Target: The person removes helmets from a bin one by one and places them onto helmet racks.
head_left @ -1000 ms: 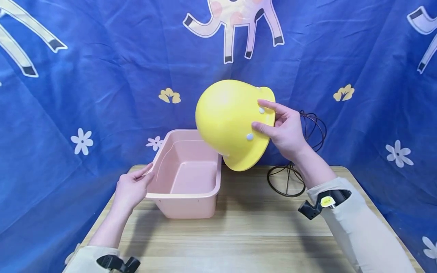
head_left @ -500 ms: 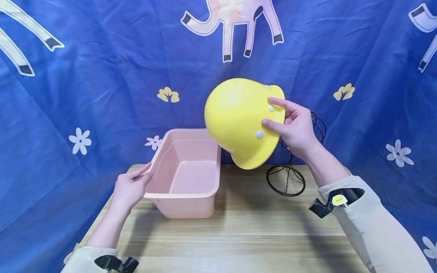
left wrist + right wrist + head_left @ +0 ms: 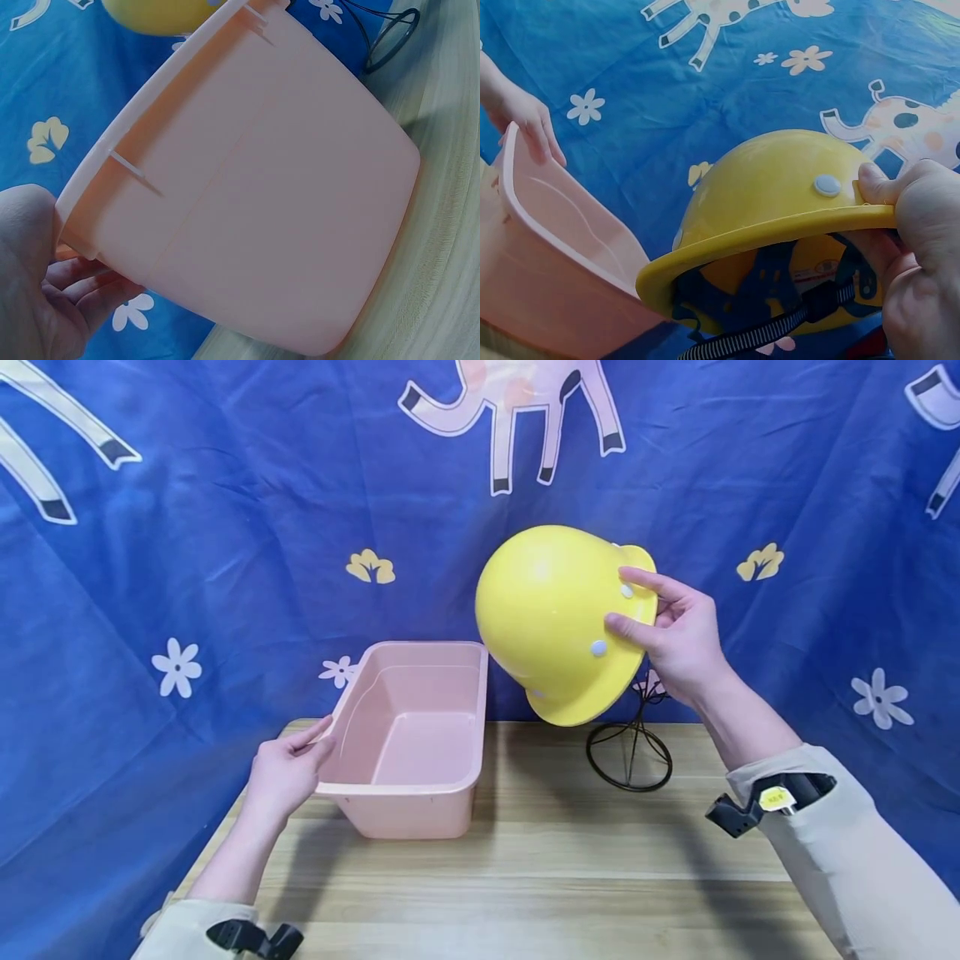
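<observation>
in the head view, the helmet (image 3: 555, 610) and right hand (image 3: 686, 639) partly hide the wire stand (image 3: 637, 725), and the top edge crops a far printed animal (image 3: 517, 395); we cannot read the inner label (image 3: 815, 269).

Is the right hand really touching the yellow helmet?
Touching. The right wrist view shows it plainly: the right hand grips the helmet at its edge, thumb on the outside, fingers underneath.

Gap btwn bin (image 3: 405, 817) & stand (image 3: 638, 725), helmet (image 3: 555, 610) above
</observation>
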{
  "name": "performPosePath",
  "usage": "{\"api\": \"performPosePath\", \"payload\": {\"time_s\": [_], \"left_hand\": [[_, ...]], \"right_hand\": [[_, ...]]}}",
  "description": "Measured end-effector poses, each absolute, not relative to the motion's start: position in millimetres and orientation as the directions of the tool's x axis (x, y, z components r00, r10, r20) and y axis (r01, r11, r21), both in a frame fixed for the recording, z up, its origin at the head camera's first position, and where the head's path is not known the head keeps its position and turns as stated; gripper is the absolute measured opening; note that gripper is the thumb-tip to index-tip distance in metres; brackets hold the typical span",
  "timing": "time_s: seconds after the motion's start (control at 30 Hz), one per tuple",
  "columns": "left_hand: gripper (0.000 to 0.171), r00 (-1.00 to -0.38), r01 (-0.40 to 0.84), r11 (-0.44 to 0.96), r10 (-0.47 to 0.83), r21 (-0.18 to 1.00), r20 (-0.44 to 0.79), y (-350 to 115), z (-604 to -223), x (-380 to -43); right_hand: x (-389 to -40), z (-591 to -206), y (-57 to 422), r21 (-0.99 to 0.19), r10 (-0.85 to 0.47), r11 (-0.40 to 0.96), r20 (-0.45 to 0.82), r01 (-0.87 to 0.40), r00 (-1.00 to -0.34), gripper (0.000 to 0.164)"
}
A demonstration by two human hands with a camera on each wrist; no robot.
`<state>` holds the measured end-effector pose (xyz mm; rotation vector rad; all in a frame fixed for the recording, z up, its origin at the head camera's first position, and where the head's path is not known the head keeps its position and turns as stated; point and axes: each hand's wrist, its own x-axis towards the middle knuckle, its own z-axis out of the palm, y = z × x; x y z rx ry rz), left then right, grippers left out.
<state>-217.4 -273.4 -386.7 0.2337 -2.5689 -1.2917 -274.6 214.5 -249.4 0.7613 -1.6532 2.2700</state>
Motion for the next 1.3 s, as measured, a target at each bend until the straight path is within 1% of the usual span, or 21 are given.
{"api": "performPosePath", "payload": {"time_s": [0.27,0.57,0.97,1.3], "left_hand": [[0.047,-0.951,-0.026,0.59,-0.262,0.807,0.161,-270.5,-384.8,-216.3],[0.048,-0.952,-0.04,0.584,-0.269,0.811,0.146,-270.9,-383.3,-214.6],[0.047,-0.949,-0.025,0.595,-0.265,0.804,0.167,-272.1,-386.9,-216.9],[0.048,-0.953,-0.017,0.596,-0.252,0.803,0.167,-271.9,-387.0,-216.3]], "right_hand": [[-275.5,-250.0,236.1,-0.783,-0.086,-0.391,0.555,-0.484,-0.828,0.06],[-276.5,-254.2,255.5,-0.755,-0.019,-0.425,0.559,-0.499,-0.829,0.06],[-280.3,-263.8,281.9,-0.673,0.066,-0.508,0.593,-0.538,-0.803,0.059],[-282.4,-278.0,306.2,-0.652,0.091,-0.525,0.597,-0.548,-0.797,0.058]]}}
